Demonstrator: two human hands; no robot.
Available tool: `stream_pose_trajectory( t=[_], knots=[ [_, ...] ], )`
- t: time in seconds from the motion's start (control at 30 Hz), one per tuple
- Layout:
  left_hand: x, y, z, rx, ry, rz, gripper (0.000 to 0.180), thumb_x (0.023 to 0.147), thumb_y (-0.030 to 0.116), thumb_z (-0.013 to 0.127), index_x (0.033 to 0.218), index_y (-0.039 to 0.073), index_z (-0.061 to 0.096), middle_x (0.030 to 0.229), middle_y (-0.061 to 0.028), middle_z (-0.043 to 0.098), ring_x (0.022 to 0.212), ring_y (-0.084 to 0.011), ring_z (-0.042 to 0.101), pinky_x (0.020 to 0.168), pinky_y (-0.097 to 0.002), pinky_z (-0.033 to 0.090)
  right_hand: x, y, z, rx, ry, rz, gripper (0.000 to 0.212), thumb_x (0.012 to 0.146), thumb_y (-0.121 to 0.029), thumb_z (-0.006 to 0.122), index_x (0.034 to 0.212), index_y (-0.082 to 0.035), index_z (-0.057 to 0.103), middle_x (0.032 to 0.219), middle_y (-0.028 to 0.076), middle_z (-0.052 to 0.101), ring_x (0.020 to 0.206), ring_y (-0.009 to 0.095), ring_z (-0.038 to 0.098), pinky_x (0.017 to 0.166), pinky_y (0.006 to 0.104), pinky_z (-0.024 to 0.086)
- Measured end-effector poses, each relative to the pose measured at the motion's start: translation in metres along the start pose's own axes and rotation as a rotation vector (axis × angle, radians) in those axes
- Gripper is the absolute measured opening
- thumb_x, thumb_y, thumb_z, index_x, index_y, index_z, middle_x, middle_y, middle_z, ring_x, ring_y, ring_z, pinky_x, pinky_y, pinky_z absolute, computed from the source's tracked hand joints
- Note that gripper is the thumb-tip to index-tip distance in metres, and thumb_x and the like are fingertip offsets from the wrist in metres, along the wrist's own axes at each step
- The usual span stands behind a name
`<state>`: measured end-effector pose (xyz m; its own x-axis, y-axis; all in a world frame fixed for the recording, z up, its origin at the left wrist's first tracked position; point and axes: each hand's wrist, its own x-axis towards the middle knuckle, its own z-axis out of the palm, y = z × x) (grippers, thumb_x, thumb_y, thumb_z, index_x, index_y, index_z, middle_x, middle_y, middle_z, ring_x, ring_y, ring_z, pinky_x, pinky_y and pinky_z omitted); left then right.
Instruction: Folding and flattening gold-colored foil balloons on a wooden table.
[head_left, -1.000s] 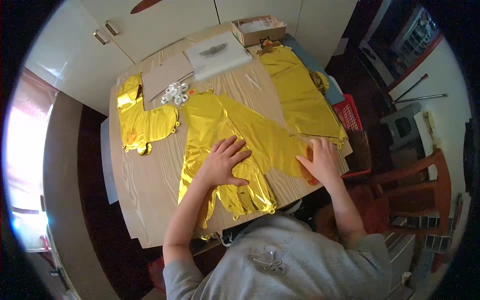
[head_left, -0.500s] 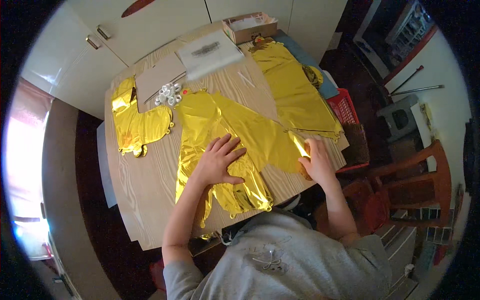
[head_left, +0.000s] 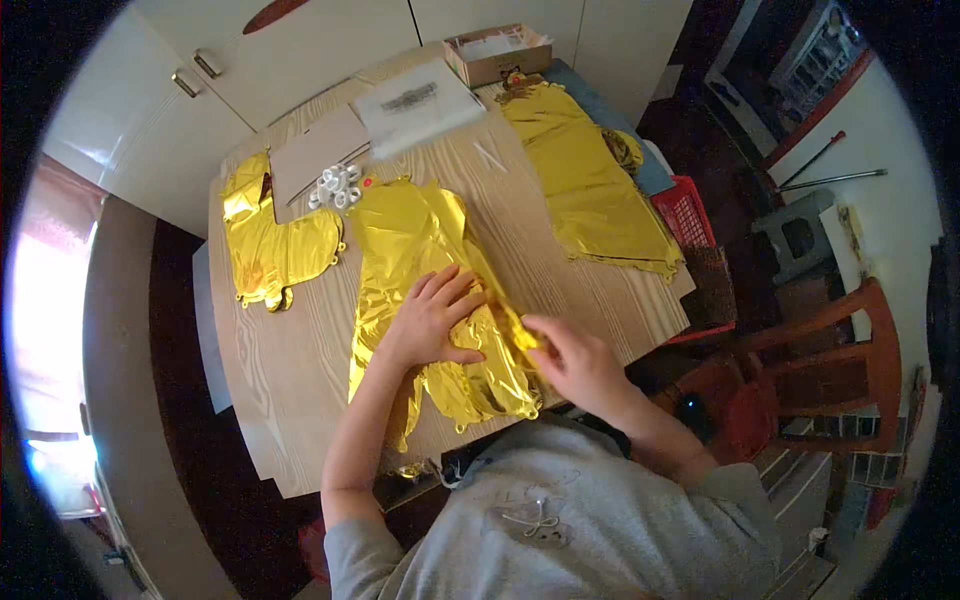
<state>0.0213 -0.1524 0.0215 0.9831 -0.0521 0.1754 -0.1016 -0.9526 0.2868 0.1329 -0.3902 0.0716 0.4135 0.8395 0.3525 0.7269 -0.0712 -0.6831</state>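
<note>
A flat gold foil balloon (head_left: 408, 235) lies on the wooden table in front of me, with small tabs along its near edge. My left hand (head_left: 435, 322) rests on its middle, palm down with the fingers spread. At its right edge, my right hand (head_left: 582, 362) is closed on a folded strip of the same foil. The fingertips of that hand are partly hidden. Left of the balloon lies a gold foil piece (head_left: 290, 250) with an angular outline. A stack of gold foil (head_left: 590, 190) lies at the far right.
White rings (head_left: 335, 187) sit in a pile beyond the balloon. A plastic bag (head_left: 420, 108), cardboard sheet (head_left: 318, 150), white sticks (head_left: 489, 156) and an open cardboard box (head_left: 497, 60) are farther back. A red basket (head_left: 685, 212) and wooden chair (head_left: 870, 370) stand right of the table.
My right hand has moved left, folding the foil balloon's right-hand part back toward its middle and uncovering wood on the right. My left hand has stayed in nearly the same place.
</note>
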Motion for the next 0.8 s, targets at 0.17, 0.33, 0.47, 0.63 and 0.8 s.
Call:
stream_pose_trajectory(
  t=[0.17, 0.33, 0.47, 0.63, 0.8],
  knots=[
    [-0.007, -0.008, 0.002, 0.049, -0.043, -0.016, 0.063, 0.063, 0.055, 0.076, 0.097, 0.003, 0.063, 0.126, -0.0193, 0.054, 0.129, -0.0377, 0.042, 0.109, -0.0513, 0.03, 0.002, -0.009, 0.034, -0.127, -0.057, -0.152, 0.042, 0.081, -0.016, 0.069, 0.12, -0.011, 0.055, 0.088, 0.008, 0.064, 0.078, 0.027, 0.064, 0.07, 0.037, 0.053],
    [-0.014, -0.022, 0.006, 0.055, 0.156, -0.002, 0.036, 0.078, 0.031, 0.07, 0.096, 0.0, 0.064, 0.118, -0.0195, 0.059, 0.121, -0.0384, 0.049, 0.104, -0.0504, 0.036, 0.008, -0.024, 0.04, -0.255, -0.034, -0.277, 0.035, 0.079, -0.014, 0.067, 0.113, -0.009, 0.06, 0.079, 0.004, 0.06, 0.07, 0.021, 0.061, 0.065, 0.0341, 0.05],
    [-0.005, -0.011, -0.01, -0.226, 0.384, -0.266, 0.028, 0.084, 0.015, 0.062, 0.108, 0.0, 0.065, 0.105, -0.0177, 0.066, 0.102, -0.0333, 0.06, 0.087, -0.0418, 0.047, 0.012, -0.029, 0.045, -0.3, -0.063, -0.37, 0.028, 0.078, -0.015, 0.062, 0.105, -0.009, 0.064, 0.076, 0.002, 0.058, 0.07, 0.017, 0.06, 0.066, 0.0321, 0.048],
    [0.012, -0.008, -0.006, -0.481, 0.326, -0.559, 0.047, 0.079, 0.019, 0.072, 0.121, 0.004, 0.057, 0.084, -0.0128, 0.068, 0.074, -0.0237, 0.066, 0.069, -0.0337, 0.052, 0.013, -0.03, 0.056, -0.276, -0.098, -0.379, 0.026, 0.079, -0.017, 0.061, 0.104, -0.009, 0.064, 0.076, 0.002, 0.059, 0.071, 0.018, 0.06, 0.067, 0.033, 0.048],
    [0.013, -0.02, 0.009, -0.622, 0.246, -0.633, 0.055, 0.077, 0.018, 0.073, 0.128, 0.01, 0.053, 0.08, -0.0117, 0.066, 0.067, -0.0215, 0.063, 0.063, -0.0339, 0.05, 0.017, -0.013, 0.05, -0.064, -0.081, -0.303, 0.02, 0.084, -0.018, 0.064, 0.102, -0.009, 0.065, 0.086, 0.004, 0.065, 0.082, 0.021, 0.064, 0.074, 0.0353, 0.05]
  ],
)
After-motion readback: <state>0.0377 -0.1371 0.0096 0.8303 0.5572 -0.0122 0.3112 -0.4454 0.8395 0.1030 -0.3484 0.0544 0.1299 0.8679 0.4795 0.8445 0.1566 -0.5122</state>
